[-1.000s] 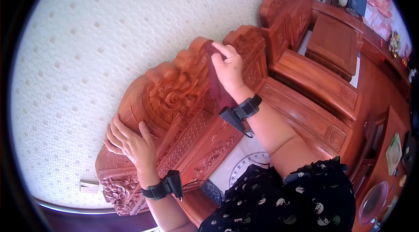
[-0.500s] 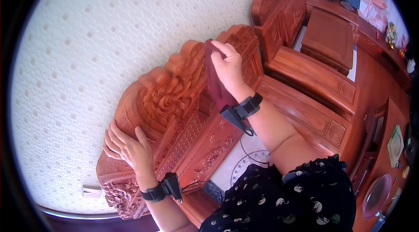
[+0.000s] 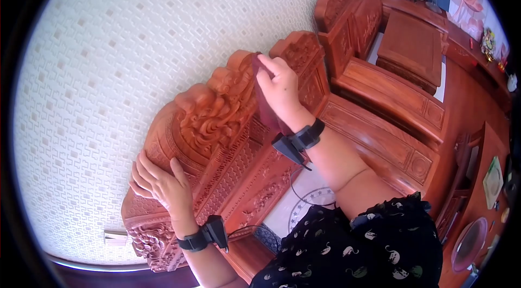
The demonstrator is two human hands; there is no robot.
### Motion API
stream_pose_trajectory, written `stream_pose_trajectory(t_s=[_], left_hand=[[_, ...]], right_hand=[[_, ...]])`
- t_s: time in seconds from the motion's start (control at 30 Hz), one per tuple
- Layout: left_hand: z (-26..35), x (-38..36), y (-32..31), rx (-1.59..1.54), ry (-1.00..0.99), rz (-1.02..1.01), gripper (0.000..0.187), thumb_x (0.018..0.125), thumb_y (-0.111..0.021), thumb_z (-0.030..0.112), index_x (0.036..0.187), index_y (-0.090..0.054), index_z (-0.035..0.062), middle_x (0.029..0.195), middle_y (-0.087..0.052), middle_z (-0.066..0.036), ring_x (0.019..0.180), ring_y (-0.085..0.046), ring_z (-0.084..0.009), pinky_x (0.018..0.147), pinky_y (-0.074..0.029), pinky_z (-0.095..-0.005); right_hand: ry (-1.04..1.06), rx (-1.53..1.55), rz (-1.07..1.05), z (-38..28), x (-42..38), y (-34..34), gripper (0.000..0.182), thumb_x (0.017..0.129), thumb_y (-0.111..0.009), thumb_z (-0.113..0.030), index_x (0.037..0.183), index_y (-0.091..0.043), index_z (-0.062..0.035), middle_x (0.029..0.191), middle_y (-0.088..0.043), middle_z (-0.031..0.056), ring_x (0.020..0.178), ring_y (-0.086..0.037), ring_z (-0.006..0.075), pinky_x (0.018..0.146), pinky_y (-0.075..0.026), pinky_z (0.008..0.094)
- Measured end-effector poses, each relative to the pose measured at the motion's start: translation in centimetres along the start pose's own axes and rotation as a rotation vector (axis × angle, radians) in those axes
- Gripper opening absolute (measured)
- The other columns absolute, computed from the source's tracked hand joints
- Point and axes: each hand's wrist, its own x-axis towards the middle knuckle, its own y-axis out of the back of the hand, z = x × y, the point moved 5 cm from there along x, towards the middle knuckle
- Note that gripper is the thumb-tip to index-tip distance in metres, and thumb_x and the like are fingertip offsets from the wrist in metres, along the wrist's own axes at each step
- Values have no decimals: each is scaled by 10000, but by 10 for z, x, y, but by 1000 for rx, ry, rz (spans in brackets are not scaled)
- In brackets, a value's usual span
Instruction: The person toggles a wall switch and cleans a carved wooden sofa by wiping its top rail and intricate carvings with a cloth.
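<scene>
**Maroon cloth shifts slightly left along carved settee crest**

Far left, low: white wall plate (image 3: 115, 238) on patterned wallpaper, near the lower left corner of the carved wooden backrest (image 3: 209, 125). Left hand (image 3: 165, 187): fingers spread, palm side down on the backrest's sloping left shoulder; holds nothing, same spot as half a second ago. Maroon cloth (image 3: 266, 108) lies at the backrest's top edge, right of the scrollwork, hanging down the front face. Right hand (image 3: 279, 87): thumb and index finger pinch the cloth at that edge; other fingers hidden, can't tell how they sit.

Change: right hand and cloth are a little further left along the top edge; small shift, so cloth contact likely covers nearly the same stretch of carving, with the left hand probably bracing. Below: pale seat mat (image 3: 309, 193), ring pattern. Far right: purple-rimmed dish (image 3: 469, 244) on a wooden table.
</scene>
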Motion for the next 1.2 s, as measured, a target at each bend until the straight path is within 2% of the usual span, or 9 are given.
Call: stream_pose_trajectory(t_s=[0.07,0.27,0.33,0.5,0.7,0.87,0.97,1.13,1.2], left_hand=[[0,0,-1,12,4,-11,618,918,-410,422,1366,-293,13,1330,-380,-179,1279,-269,-340,1052,-62,-550],[1,1,1,12,-10,4,617,922,-399,429,1359,-301,3,1325,-382,-189,1276,-272,-343,1053,-66,-540],[1,1,1,15,-11,7,618,922,-400,429,1359,-301,3,1323,-384,-188,1275,-273,-342,1053,-67,-539],[1,1,2,9,-7,6,619,922,-405,428,1357,-303,1,1322,-387,-186,1273,-277,-336,1051,-71,-538],[2,2,4,5,-10,9,621,915,-416,423,1354,-307,-2,1330,-383,-178,1277,-277,-330,1057,-76,-530],[2,3,5,-5,0,-8,621,900,-437,408,1351,-315,-1,1332,-385,-174,1278,-280,-328,1064,-77,-521],[6,4,7,1,-23,9,623,890,-452,393,1319,-328,-41,1288,-409,-191,1244,-300,-361,1048,-114,-538],[6,4,7,-1,-18,-6,626,879,-472,377,1320,-323,-41,1283,-408,-193,1240,-299,-358,1046,-118,-539],[5,5,9,1,-12,-5,628,875,-480,373,1320,-323,-41,1281,-409,-193,1238,-300,-357,1045,-121,-539]], right_hand=[[100,-165,-25,-8,-7,-2,296,782,-582,-85,1076,-596,-54,846,-563,140,747,-579,338,644,-488,388],[-154,109,-18,14,0,0,233,787,-576,-86,1000,-646,-23,818,-587,144,748,-599,296,674,-483,348],[-204,151,-17,11,2,-4,254,801,-571,-32,1040,-632,26,936,-638,121,803,-617,193,744,-480,276],[151,-56,-26,-21,2,-6,233,770,-593,-57,1001,-613,-84,804,-551,115,718,-569,313,622,-477,373],[170,-35,-174,-20,16,1,191,761,-603,-65,946,-652,-81,768,-543,96,677,-581,282,599,-478,360],[128,-113,-155,-26,55,6,189,767,-585,-54,934,-669,-84,860,-591,81,724,-595,258,640,-487,346],[460,-319,-418,-40,56,-15,171,780,-541,-44,888,-667,-85,929,-616,46,842,-594,259,701,-495,371],[322,-273,-478,-11,67,-24,214,800,-507,-87,927,-679,-83,962,-657,89,870,-613,288,740,-492,383],[-114,-116,-566,21,75,-28,266,819,-475,-95,976,-689,-83,989,-662,129,887,-624,294,784,-490,368]])
